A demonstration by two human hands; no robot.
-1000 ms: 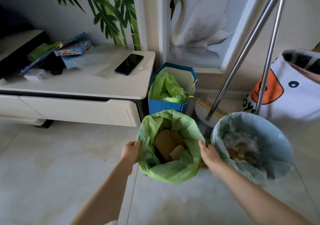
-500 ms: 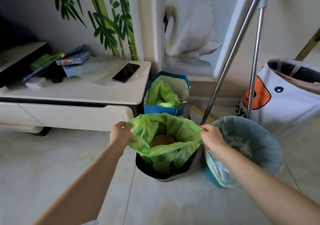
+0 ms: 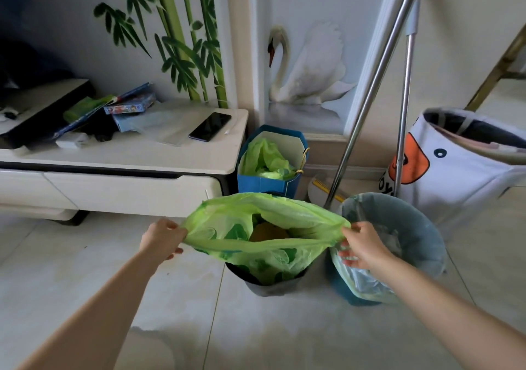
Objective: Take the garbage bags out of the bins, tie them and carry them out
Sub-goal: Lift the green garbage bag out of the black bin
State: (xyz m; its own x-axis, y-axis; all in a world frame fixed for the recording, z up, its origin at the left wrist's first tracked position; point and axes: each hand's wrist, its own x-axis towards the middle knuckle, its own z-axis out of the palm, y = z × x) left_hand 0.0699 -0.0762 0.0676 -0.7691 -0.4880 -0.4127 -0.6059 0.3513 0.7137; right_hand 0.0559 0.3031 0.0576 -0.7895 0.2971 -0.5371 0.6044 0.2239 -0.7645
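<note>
Now the left hand (image 3: 162, 240) pinches the left edge of the thin green plastic garbage bag (image 3: 264, 241), whose mouth, a second ago folded over the rim of the dark round bin (image 3: 270, 283), is pulled free and stretched wide. Its body still sits inside the bin. The right hand (image 3: 363, 247) pinches the opposite edge, lower fingers (image 3: 345, 256) loosely spread. Lifting out likely comes next, then tying.
</note>
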